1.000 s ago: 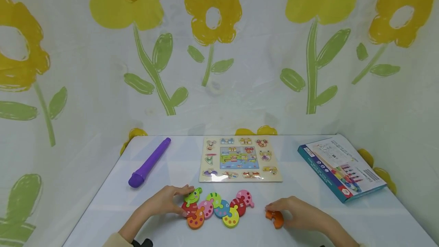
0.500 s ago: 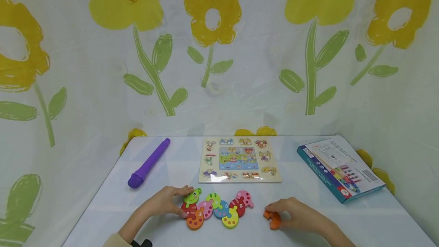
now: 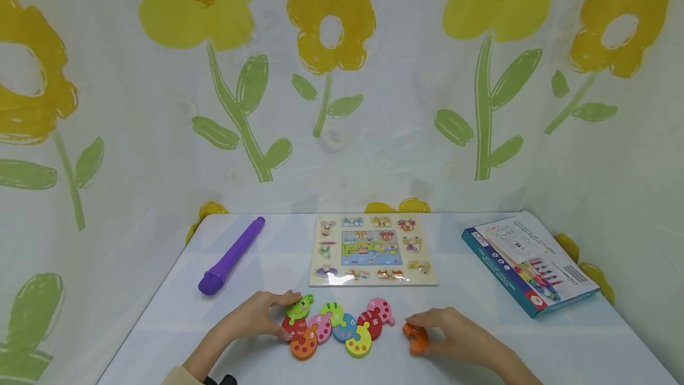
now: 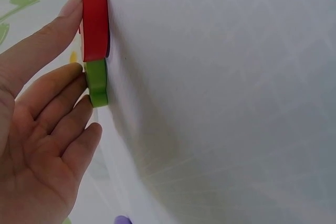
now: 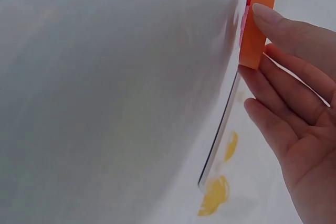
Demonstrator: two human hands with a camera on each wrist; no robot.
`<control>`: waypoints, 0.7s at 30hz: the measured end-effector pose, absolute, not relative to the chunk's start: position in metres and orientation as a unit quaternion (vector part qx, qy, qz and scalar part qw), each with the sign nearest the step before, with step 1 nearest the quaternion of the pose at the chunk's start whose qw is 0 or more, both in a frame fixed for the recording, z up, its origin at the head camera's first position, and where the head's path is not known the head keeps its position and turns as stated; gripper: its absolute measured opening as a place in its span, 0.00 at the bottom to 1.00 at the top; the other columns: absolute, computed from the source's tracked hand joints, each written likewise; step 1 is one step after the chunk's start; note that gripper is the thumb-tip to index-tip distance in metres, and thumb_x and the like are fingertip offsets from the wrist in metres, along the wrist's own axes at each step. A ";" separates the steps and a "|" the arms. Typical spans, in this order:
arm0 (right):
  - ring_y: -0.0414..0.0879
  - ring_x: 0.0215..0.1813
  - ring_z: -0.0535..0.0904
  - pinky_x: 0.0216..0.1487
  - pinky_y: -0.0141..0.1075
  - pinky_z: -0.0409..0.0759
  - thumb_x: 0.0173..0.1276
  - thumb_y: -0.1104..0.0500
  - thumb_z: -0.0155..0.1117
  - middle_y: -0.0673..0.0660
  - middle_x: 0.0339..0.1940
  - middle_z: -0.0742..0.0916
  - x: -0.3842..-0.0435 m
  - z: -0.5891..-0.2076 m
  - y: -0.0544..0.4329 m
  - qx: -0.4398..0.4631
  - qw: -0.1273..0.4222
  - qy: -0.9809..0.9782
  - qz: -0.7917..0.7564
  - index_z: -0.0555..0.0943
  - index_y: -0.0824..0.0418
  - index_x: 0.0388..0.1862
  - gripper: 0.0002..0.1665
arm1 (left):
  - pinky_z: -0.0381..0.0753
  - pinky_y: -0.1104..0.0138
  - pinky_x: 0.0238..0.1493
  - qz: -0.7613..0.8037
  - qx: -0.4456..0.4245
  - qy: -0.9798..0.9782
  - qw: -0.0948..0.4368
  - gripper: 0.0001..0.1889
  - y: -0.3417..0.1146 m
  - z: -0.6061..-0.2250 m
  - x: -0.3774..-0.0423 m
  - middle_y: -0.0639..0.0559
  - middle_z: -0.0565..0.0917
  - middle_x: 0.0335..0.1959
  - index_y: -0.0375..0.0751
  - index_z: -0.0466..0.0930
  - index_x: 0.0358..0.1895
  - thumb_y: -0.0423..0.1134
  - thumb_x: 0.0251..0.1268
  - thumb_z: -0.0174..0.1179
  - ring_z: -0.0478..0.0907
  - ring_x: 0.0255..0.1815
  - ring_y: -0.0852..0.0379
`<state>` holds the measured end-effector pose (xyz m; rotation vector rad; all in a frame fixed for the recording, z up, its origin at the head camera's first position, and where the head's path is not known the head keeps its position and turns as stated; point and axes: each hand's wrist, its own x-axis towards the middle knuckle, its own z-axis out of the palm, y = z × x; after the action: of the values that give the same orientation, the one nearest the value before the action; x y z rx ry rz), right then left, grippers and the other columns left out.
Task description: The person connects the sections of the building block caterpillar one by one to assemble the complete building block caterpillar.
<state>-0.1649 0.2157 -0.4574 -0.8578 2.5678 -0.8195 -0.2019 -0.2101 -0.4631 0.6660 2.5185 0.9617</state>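
Note:
A caterpillar number puzzle of joined colored pieces lies on the table, with its green head [image 3: 301,308] at the left end and a pink piece numbered 9 [image 3: 380,311] at the right end. My left hand [image 3: 260,314] holds that left end, its thumb on the red piece [image 4: 95,22] and fingertips against the green head. Right of the puzzle, my right hand [image 3: 454,333] pinches a loose orange puzzle piece [image 3: 417,338] between thumb and fingers. The right wrist view shows the orange piece edge-on under the thumb; its printed face is hidden there.
Behind the puzzle lies a wooden picture board [image 3: 374,278] with inset vehicle and toy shapes. A purple toy microphone [image 3: 232,257] rests at the left. On the right is a flat box [image 3: 529,260] with a teal edge. A flower-print curtain [image 3: 395,117] hangs behind the white table.
My right hand has moved left with the orange piece, toward the pink end of the puzzle, and the piece has turned in the fingers. The left hand stays at the green head.

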 end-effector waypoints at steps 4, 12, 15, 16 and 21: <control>0.41 0.50 0.81 0.50 0.41 0.83 0.58 0.54 0.74 0.44 0.50 0.86 -0.164 -0.457 0.211 -0.293 0.157 0.897 -0.292 0.83 0.56 0.55 0.25 | 0.63 0.38 0.63 0.340 0.235 0.892 0.181 0.40 -0.210 -0.463 -0.201 0.42 0.70 0.67 0.46 0.74 0.65 0.45 0.43 0.77 0.63 0.69 0.37; 0.48 0.54 0.81 0.50 0.43 0.83 0.58 0.56 0.74 0.48 0.51 0.86 -0.163 -0.454 0.204 -0.286 0.148 0.899 -0.296 0.83 0.58 0.56 0.26 | 0.63 0.39 0.63 0.336 0.231 0.895 0.181 0.39 -0.209 -0.462 -0.201 0.43 0.70 0.67 0.47 0.74 0.65 0.44 0.43 0.77 0.63 0.69 0.38; 0.50 0.55 0.81 0.51 0.44 0.82 0.58 0.57 0.74 0.48 0.52 0.86 -0.165 -0.453 0.201 -0.283 0.139 0.902 -0.295 0.82 0.57 0.57 0.26 | 0.64 0.39 0.63 0.335 0.233 0.895 0.180 0.39 -0.210 -0.462 -0.201 0.43 0.70 0.67 0.47 0.74 0.65 0.44 0.43 0.77 0.63 0.69 0.38; 0.51 0.56 0.81 0.51 0.44 0.82 0.58 0.57 0.74 0.48 0.53 0.86 -0.165 -0.453 0.199 -0.282 0.137 0.903 -0.295 0.82 0.57 0.57 0.26 | 0.64 0.39 0.63 0.334 0.233 0.895 0.179 0.39 -0.210 -0.463 -0.201 0.43 0.71 0.67 0.47 0.74 0.65 0.44 0.43 0.77 0.63 0.69 0.38; 0.51 0.56 0.81 0.51 0.44 0.82 0.57 0.56 0.74 0.48 0.53 0.86 -0.167 -0.453 0.194 -0.278 0.128 0.908 -0.285 0.82 0.57 0.57 0.27 | 0.64 0.39 0.63 0.336 0.230 0.896 0.178 0.39 -0.210 -0.462 -0.201 0.43 0.71 0.67 0.47 0.74 0.65 0.45 0.43 0.77 0.63 0.69 0.39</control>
<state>-0.1673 0.1938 -0.4526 -0.8098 2.6414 -0.8295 -0.2012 -0.2100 -0.4624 0.6512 2.5336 0.9497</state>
